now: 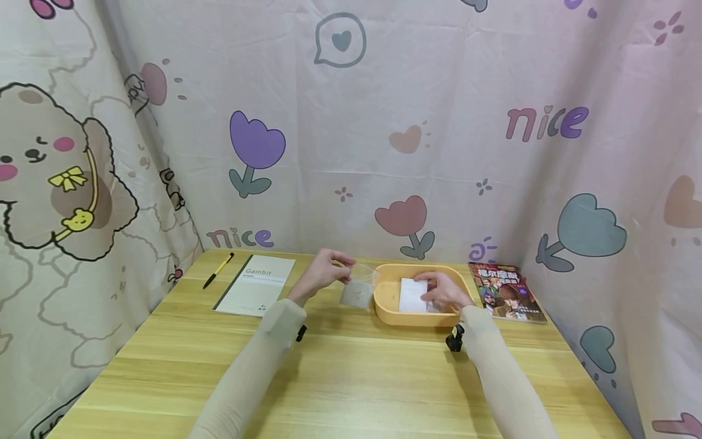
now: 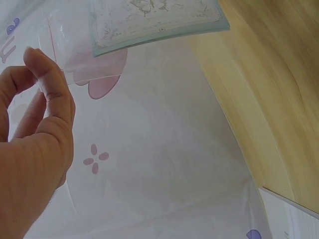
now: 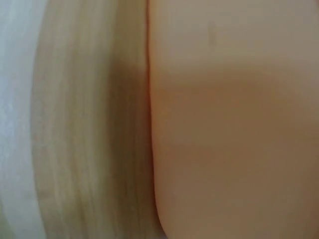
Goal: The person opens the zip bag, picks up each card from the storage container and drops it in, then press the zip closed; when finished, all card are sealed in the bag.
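Note:
My left hand (image 1: 323, 275) pinches the edge of a clear plastic zip bag (image 2: 75, 57) above the table, left of the yellow bin (image 1: 384, 314). A pale card with a blue-green border and a butterfly print (image 2: 154, 22) shows at the bag's far end in the left wrist view. Inside the bin, my right hand (image 1: 448, 291) grips the right side of a flat white rectangular block (image 1: 410, 295), thumb and fingers at its edge. Something see-through lies under that hand. Only the bin's blurred outer wall (image 3: 234, 149) fills most of the right wrist view; the hand is hidden there.
A Gambit notepad (image 1: 258, 286) lies left of my left hand, with a yellow-and-black pen (image 1: 218, 271) beyond it. Right of the bin lies a colourful magazine (image 1: 507, 292). A printed curtain (image 1: 329, 164) hangs behind the wooden table (image 1: 351, 378).

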Tool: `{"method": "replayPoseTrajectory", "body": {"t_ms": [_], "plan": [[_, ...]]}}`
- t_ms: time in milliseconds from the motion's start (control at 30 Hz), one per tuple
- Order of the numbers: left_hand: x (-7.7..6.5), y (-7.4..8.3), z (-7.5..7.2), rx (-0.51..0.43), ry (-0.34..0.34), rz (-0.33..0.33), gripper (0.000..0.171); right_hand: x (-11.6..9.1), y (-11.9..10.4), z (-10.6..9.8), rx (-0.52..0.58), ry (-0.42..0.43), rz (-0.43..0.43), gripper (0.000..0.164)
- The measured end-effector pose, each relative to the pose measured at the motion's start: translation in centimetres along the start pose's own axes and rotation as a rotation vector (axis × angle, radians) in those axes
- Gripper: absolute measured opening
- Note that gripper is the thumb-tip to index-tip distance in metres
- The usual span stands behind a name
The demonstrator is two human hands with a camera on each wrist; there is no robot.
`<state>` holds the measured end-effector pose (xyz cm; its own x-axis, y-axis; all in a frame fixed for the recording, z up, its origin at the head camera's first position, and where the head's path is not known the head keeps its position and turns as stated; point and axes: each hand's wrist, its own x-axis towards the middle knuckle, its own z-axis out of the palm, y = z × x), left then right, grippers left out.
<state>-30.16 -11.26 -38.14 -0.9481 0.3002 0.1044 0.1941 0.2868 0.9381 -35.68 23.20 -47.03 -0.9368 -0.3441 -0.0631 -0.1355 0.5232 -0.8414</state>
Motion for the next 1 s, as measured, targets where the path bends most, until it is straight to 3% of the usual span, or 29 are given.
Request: {"method": "replayPoseTrajectory", "body": {"t_ms": [167, 300, 500, 633, 1000], "plan": [[-0.1, -0.2, 0.0, 0.011, 0.01, -0.013, 0.029, -0.4, -0.6, 0.0, -0.026, 0.0, -0.043, 0.061], [-0.2, -0.2, 0.0, 0.001, 0.024, 0.001, 0.027, -0.4, -0.8, -0.2, 0.034, -0.013, -0.067, 0.061], [-0.2, -0.1, 0.1, 0.001, 0.034, 0.003, 0.026, -0.4, -1.0, -0.1, 0.164, -0.01, -0.032, 0.063], [-0.1, 0.0, 0.3, -0.004, 0.023, 0.01, 0.026, -0.6, -1.3, 0.1, 0.235, 0.014, -0.014, 0.064], [-0.1, 0.1, 0.4, -0.018, 0.016, -0.001, 0.028, -0.5, -4.0, 0.3, 0.302, 0.117, -0.123, 0.06]]}}
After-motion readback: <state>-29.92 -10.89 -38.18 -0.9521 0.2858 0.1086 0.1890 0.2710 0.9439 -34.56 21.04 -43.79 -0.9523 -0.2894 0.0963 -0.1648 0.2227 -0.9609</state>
